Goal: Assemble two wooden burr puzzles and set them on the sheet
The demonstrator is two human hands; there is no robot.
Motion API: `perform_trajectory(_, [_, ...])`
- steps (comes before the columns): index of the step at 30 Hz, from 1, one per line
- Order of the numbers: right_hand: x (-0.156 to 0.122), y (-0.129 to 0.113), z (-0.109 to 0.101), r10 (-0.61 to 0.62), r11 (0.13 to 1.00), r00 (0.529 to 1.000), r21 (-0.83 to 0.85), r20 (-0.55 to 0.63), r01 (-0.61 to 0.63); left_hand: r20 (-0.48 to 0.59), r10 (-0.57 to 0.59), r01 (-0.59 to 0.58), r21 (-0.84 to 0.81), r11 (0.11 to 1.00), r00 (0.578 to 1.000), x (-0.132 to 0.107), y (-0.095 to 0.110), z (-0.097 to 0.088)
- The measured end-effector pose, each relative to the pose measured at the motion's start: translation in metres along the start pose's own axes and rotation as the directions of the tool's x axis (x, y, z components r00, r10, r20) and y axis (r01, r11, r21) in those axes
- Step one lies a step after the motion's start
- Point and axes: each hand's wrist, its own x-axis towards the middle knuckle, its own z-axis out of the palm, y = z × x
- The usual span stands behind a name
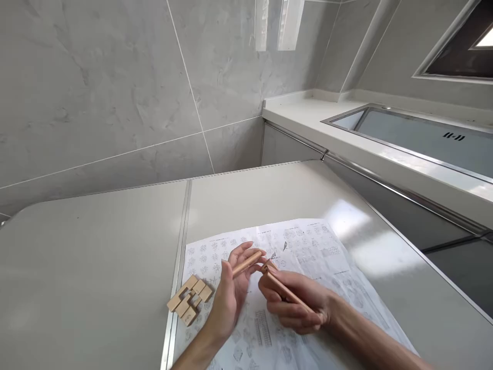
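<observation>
My left hand (230,298) is raised over the paper sheet (265,303). A light wooden stick (247,264) lies between its thumb and fingers, pointing up and to the right. Beside it, my right hand (313,290) is closed around a long wooden bar (288,293) that slants down to the right. The bar's upper end, close to my left fingertips, seems to have a notch or another wooden part at it. My right fingers hide part of the bar. Left of my left hand sits a cluster of small wooden blocks (183,302), partly on the sheet.
The sheet, printed with small drawings, lies on a pale glossy table (115,246) with a metal seam (182,241). A white counter (292,110) with an inset sink (408,128) borders the right side. A grey tiled wall (115,87) stands behind.
</observation>
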Motion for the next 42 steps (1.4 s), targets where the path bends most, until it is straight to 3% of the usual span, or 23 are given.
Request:
perform_trajectory(6, [0.010, 0.025, -0.006, 0.019, 0.978, 0.993, 0.204, 0.119, -0.043, 0.183, -0.057, 0.072, -0.076, 0.994, 0.982, -0.006, 0.005, 0.004])
perform_trajectory(10, [0.020, 0.038, -0.017, -0.053, 0.954, 0.927, 0.293, 0.372, -0.063, 0.187, -0.153, 0.172, -0.088, 0.981, 0.970, -0.009, 0.012, 0.007])
perform_trajectory(14, [0.022, 0.041, -0.024, -0.070, 0.941, 0.910, 0.329, 0.410, -0.076, 0.204, -0.175, 0.189, -0.054, 0.980, 0.963, -0.007, 0.019, 0.010])
perform_trajectory(21, [0.021, 0.033, -0.019, -0.033, 0.938, 0.938, 0.334, 0.346, -0.090, 0.227, -0.173, 0.185, -0.028, 0.982, 0.958, -0.003, 0.022, 0.004])
perform_trajectory(28, [0.019, 0.029, -0.011, -0.089, 0.942, 0.976, 0.337, 0.199, 0.017, 0.061, -0.152, 0.153, -0.007, 0.988, 0.986, 0.000, 0.019, 0.007])
perform_trajectory(31, [0.014, 0.023, -0.002, -0.029, 0.970, 0.990, 0.244, 0.137, -0.005, -0.044, -0.134, 0.133, -0.020, 0.991, 0.990, 0.000, 0.020, 0.009])
perform_trajectory(36, [0.002, 0.000, 0.019, -0.034, 0.999, 0.995, 0.005, -0.098, 0.035, -0.210, -0.080, 0.073, -0.043, 0.996, 0.974, 0.004, 0.018, 0.003])
perform_trajectory(42, [-0.007, -0.013, 0.029, -0.016, 0.981, 0.966, -0.192, -0.257, -0.035, -0.244, -0.033, 0.014, -0.082, 0.997, 0.969, 0.005, 0.016, 0.000])
